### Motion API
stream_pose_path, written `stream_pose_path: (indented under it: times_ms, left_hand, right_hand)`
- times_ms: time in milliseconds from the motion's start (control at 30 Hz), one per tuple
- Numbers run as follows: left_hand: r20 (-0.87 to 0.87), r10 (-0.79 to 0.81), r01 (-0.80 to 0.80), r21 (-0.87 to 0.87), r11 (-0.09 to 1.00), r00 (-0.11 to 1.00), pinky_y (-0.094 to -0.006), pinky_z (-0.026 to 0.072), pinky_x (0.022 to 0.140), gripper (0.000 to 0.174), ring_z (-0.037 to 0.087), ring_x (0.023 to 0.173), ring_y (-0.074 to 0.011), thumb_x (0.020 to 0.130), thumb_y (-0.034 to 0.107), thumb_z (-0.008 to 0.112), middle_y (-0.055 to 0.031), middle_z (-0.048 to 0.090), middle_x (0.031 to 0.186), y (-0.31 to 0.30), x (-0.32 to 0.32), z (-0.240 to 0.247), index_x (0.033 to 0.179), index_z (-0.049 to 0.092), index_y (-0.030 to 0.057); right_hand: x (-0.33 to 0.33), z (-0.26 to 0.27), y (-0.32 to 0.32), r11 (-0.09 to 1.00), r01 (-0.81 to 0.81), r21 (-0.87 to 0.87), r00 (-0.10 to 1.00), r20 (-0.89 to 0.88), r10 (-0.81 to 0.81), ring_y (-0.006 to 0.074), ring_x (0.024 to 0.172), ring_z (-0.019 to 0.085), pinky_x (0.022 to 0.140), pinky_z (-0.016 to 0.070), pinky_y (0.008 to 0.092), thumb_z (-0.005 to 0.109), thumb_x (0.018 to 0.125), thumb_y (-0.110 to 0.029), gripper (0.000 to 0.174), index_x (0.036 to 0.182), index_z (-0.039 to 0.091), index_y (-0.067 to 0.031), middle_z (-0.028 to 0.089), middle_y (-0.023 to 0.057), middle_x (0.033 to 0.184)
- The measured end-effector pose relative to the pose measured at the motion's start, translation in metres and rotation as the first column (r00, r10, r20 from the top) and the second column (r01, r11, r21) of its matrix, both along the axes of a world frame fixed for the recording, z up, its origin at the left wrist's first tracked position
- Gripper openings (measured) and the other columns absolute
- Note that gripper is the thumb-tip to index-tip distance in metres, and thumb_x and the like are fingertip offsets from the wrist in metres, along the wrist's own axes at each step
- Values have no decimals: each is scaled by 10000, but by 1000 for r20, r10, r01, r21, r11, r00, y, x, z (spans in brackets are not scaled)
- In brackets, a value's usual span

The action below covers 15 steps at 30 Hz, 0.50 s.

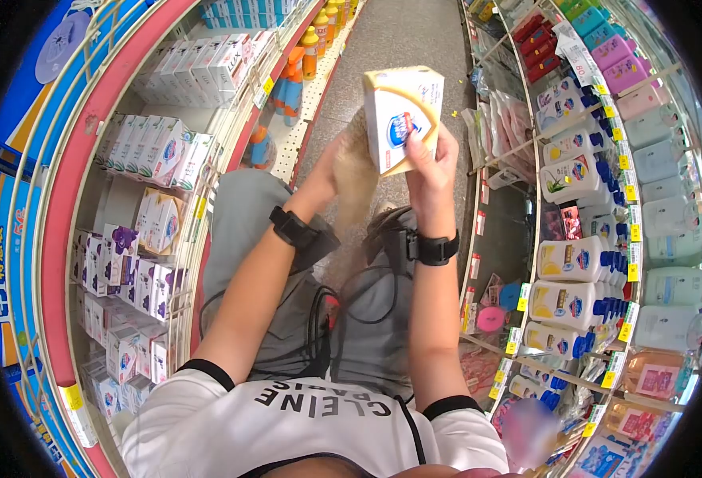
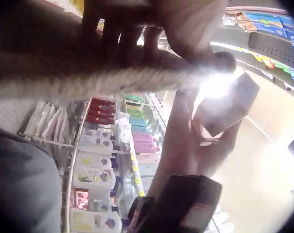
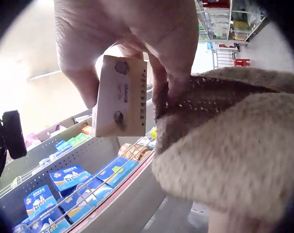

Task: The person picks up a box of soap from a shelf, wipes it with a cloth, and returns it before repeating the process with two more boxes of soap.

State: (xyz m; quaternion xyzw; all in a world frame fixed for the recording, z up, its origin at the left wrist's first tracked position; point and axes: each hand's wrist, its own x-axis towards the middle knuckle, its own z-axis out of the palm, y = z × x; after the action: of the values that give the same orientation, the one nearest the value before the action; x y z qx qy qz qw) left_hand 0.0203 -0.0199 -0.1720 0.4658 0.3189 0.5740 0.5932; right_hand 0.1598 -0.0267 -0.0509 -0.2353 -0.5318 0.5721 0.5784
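My right hand [image 1: 435, 163] holds a white and tan box [image 1: 403, 119] upright, its thumb across the printed front. Seen from the right wrist, the thumb and fingers pinch the box [image 3: 120, 97] at its sides. A beige, rough-textured cloth [image 1: 356, 171], blurred in the head view, hangs from my left hand [image 1: 327, 163], just left of the box. The left wrist view shows the fingers of the left hand [image 2: 151, 29] curled on the cloth [image 2: 113, 82]. In the right wrist view the cloth [image 3: 229, 150] lies close beside the right fingers; whether they touch is unclear.
Shelves with soap boxes [image 1: 160, 231] stand at the left, with orange bottles [image 1: 309, 52] farther along. At the right, shelves hold white pump bottles [image 1: 566, 303] and coloured packs [image 1: 626, 76]. Grey floor [image 1: 391, 32] runs between them. Black cables [image 1: 311, 319] lie over the legs.
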Motion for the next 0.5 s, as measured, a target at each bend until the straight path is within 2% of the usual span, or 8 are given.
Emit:
stream_pose_path:
  times_ms: [67,100,133,200,400,500]
  left_hand:
    - [237,-105,155,-202,967,966,-297,465,870,407,554,1019,-144,873,113,574,-73,567,1167,-3,-11,-16,1255,465,24]
    - [63,-158,167,-179,970,985,-308,474,873,374,558,1033,-160,933,200,481,-75,556,1197,-8,-15,-12,1270,458,42]
    - [-21,-195,189,-178,966,981,-312,472,878,377,556,1038,-163,933,204,480,-76,553,1201,-12,-17,-8,1272,456,42]
    - [-74,-215,204,-140,969,974,-319,468,886,382,551,1049,-170,934,212,477,-80,547,1209,-21,-18,1,1276,451,42]
    - [66,-201,204,-38,978,977,-343,457,911,399,536,1081,-190,938,235,468,-90,530,1233,-32,-10,20,1286,436,43]
    - [217,-184,200,-53,978,959,-354,452,924,407,528,1098,-200,940,247,464,-96,521,1245,-32,-5,26,1291,429,44]
  right_hand:
    - [6,2,9,989,-122,-82,988,-106,113,145,956,576,862,443,277,665,812,-209,442,1137,525,55,598,98,1067]
    - [10,3,13,976,-189,-111,978,-107,178,231,1049,560,924,429,354,621,845,-281,579,1262,398,55,545,132,1180]
    - [11,4,17,961,-244,-129,963,-153,224,255,1093,536,953,405,397,601,858,-293,584,1285,379,37,521,143,1218]
    - [12,3,26,952,-275,-130,948,-201,247,260,1120,519,974,385,417,593,865,-304,577,1293,382,21,515,143,1233]
    - [14,-21,39,951,-210,-226,968,-185,170,241,1107,519,962,389,415,584,875,-293,519,1273,414,-6,527,107,1212]
    - [14,-37,44,961,-129,-246,985,-143,96,197,1065,541,936,410,379,574,881,-278,464,1244,448,-18,555,82,1167]
